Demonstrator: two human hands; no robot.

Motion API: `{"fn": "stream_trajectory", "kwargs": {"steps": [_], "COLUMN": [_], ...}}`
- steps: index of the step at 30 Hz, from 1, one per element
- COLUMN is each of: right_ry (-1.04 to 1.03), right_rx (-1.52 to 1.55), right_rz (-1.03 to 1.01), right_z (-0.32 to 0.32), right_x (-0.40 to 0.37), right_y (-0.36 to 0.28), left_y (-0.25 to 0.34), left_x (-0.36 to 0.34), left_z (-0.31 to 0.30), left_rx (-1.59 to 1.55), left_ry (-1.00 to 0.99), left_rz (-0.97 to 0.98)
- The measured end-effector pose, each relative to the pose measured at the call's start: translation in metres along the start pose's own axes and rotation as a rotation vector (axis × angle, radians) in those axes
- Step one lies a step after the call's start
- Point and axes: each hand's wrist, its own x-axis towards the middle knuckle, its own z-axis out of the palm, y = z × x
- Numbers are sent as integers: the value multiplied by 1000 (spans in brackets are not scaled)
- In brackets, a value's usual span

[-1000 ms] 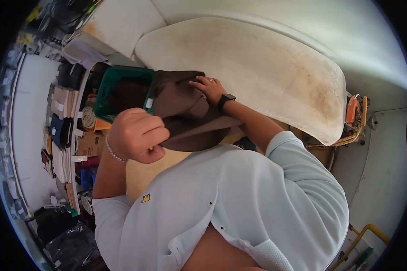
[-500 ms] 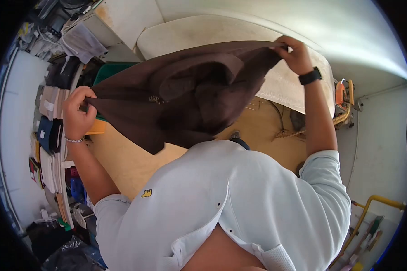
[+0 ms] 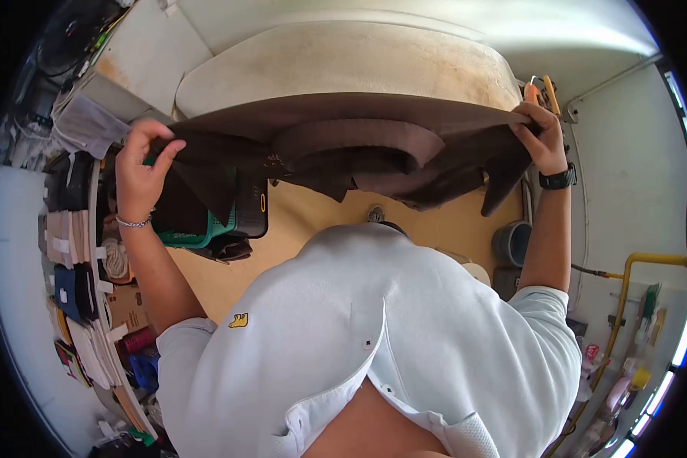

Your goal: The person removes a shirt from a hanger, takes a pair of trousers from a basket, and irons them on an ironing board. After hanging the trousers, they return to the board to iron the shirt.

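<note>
A dark brown garment point(image 3: 237, 126) is stretched wide in front of me, its curved collar band point(image 3: 359, 137) showing near the middle. Its lower parts hang down in folds. At the left, my left hand point(image 3: 146, 168) pinches one end of the cloth between thumb and fingers; a chain bracelet is on that wrist. My right hand point(image 3: 543, 137), with a black watch on the wrist, grips the other end. Behind the garment lies a pale padded board point(image 3: 343, 61) with brownish stains, partly covered by the cloth.
Shelves with folded clothes point(image 3: 72, 290) line the left. A green basket point(image 3: 187, 240) and a black crate point(image 3: 252, 206) stand on the floor near them. On the right are a grey bucket point(image 3: 511, 243) and a yellow pipe point(image 3: 626, 282) along the wall.
The garment has gone from slanted to nearly level and is spread wider. My right hand is lower and farther right, my left slightly higher. The view has shifted, showing more of the basket and bucket.
</note>
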Motion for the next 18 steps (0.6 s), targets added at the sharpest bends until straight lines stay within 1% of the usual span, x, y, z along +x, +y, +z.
{"fn": "stream_trajectory", "kwargs": {"steps": [1,2,3,4,6,10,12,16,18], "right_ry": [13,26,59,68,225,253,276,284,295], "right_rx": [45,90,31,31,-187,-136,-165,-165,-178], "right_rz": [-46,-92,-49,-40,-106,-13,2,40,38], "right_z": [-4,-8,-10,-11,-12,-20,-26,-39,-50], "right_x": [-6,-13,-19,-24,-33,-47,-50,-41,-21], "right_y": [4,7,10,10,4,5,4,4,12], "left_y": [-1,-2,-3,-6,-12,-9,-16,-29,-31], "left_x": [3,5,8,10,16,30,40,66,86], "left_z": [4,8,11,14,17,28,32,40,48], "left_rx": [-5,-86,-165,-168,19,78,82,11,-81], "left_ry": [-11,-30,-50,-61,-130,-130,-124,-145,-96], "left_rz": [7,-81,-169,-163,-51,-66,76,50,8]}}
